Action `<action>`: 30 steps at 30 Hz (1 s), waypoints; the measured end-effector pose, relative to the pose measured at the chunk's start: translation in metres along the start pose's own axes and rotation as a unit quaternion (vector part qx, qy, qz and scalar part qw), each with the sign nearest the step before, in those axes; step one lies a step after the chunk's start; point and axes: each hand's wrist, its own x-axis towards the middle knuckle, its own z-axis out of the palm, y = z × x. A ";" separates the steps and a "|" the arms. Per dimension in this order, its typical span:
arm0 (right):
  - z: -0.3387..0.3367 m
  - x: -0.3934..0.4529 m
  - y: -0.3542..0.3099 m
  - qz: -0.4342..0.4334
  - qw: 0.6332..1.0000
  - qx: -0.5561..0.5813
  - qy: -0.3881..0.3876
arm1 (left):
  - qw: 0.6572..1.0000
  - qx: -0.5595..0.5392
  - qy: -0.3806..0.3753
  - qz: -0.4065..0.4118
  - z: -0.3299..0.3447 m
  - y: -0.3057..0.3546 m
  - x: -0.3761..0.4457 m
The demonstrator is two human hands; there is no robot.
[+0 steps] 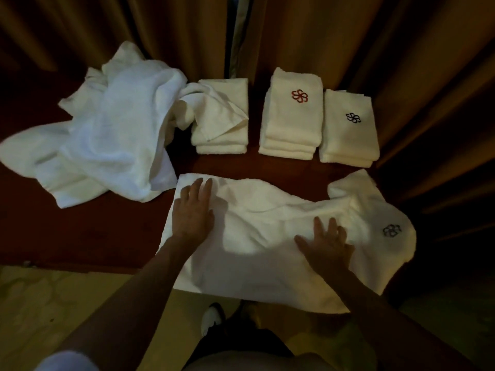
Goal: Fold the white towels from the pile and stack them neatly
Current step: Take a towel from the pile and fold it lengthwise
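The dark red table (112, 231) carries a towel pile (107, 135), three folded stacks (293, 121) and a spread towel (267, 236).

Hotel room: monogrammed towel stacks (293, 116), heavy curtains (348, 36).

- Spread towel (267, 236): white terry cloth, matt, nubby, creased.
- Loose pile (107, 135), far left: same soft cloth.
- Table (93, 231): dark red, matt.
- Curtain (375, 36) behind: brown fabric, faint sheen.

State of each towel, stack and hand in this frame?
Spread towel: unfolded, wrinkled, overhanging the near edge.
Towel pile: crumpled, unfolded.
Left stack: folded, loose towel draped on top.
Middle stack: folded, neat.
Right stack: folded, neat.
Left hand: flat on spread towel.
Right hand: flat on it.
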 end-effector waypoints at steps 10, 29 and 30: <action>0.030 -0.027 -0.061 -0.340 0.938 0.004 0.065 | 0.997 -0.019 -0.027 0.065 0.005 0.007 0.025; 0.011 0.005 0.011 -0.069 0.954 0.274 0.096 | 0.996 0.038 -0.069 0.039 0.025 0.006 -0.005; 0.008 0.007 0.015 -0.073 0.955 0.271 0.091 | 0.994 0.025 -0.047 0.093 0.025 0.026 -0.007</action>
